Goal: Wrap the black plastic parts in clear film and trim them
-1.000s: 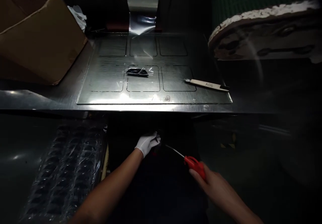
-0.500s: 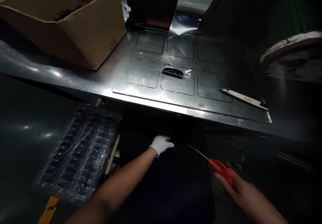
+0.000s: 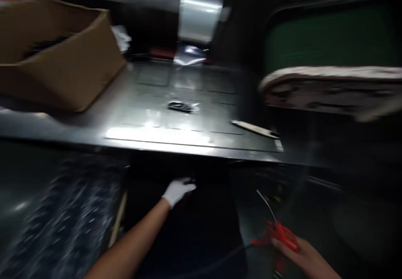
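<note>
Head view: at far left a cardboard box (image 3: 67, 67) stands on a metal table (image 3: 103, 93), and below the table edge lies a tray of dark parts under clear film (image 3: 67, 224). Next to the right is the left hand (image 3: 175, 192), in a white glove, its fingers closed on a small dark piece (image 3: 189, 182) that sits at the fingertips, between thumb and fingers; motion blur leaves its exact shape unclear. Above this hand, well apart from its fingers, a black part in clear wrap (image 3: 180, 106) lies on the table, with a pale-handled tool (image 3: 256, 129) farther right. Last come the red tool (image 3: 287, 238) and the bare right hand (image 3: 303, 252), whose fingers are wrapped about the handle. The tool's thin metal nozzle (image 3: 267, 205) points up and to the left, its tip well apart from the gloved fingers and the dark piece.
</note>
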The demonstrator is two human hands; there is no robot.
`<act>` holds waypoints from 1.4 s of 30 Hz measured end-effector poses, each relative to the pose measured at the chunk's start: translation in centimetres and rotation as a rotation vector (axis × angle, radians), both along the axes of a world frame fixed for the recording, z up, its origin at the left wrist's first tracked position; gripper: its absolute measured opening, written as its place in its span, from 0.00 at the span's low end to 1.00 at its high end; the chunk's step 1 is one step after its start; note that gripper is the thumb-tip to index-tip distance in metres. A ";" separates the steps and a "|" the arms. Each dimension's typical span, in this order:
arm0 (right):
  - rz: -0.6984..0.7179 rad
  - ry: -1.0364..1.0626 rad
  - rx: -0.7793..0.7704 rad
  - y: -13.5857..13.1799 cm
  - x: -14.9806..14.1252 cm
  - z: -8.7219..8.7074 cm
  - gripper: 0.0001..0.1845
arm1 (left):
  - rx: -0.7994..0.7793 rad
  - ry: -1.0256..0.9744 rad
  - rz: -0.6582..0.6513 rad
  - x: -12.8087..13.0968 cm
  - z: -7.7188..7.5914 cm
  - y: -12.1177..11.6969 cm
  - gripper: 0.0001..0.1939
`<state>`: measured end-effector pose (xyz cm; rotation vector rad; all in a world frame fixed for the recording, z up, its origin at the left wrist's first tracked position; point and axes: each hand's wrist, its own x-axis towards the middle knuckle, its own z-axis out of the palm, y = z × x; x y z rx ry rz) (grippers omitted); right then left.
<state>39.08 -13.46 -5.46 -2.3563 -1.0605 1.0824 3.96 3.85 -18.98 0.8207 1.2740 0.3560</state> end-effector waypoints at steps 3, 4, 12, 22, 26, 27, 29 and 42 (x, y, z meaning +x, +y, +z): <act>-0.280 0.007 0.144 0.6 1.7 2.9 0.27 | 0.022 -0.065 -0.044 -0.1 0.9 0.1 0.24; -0.356 -0.053 0.225 1.1 2.2 3.2 0.28 | 0.019 -0.089 -0.057 -0.2 1.4 0.1 0.27; -0.491 -0.048 0.540 10.7 1.6 -3.4 0.36 | -0.056 -0.592 0.344 -0.8 13.6 -2.7 0.24; 0.280 0.226 0.687 13.5 -13.3 4.3 0.10 | 0.107 -0.908 0.608 -1.2 19.1 -0.7 0.22; 0.766 0.286 0.924 16.2 -19.4 10.1 0.11 | 0.116 -0.890 0.630 -2.1 18.7 -0.9 0.23; 0.815 0.279 0.922 16.8 -20.3 10.5 0.10 | 0.130 -0.888 0.637 -2.3 18.6 -0.9 0.22; 0.873 0.256 0.893 17.8 -21.5 10.5 0.07 | 0.191 -0.887 0.632 -2.8 18.4 -0.8 0.20; 1.014 -0.277 0.789 29.9 -20.5 13.4 0.06 | 0.352 -0.622 0.479 -6.4 18.8 1.1 0.25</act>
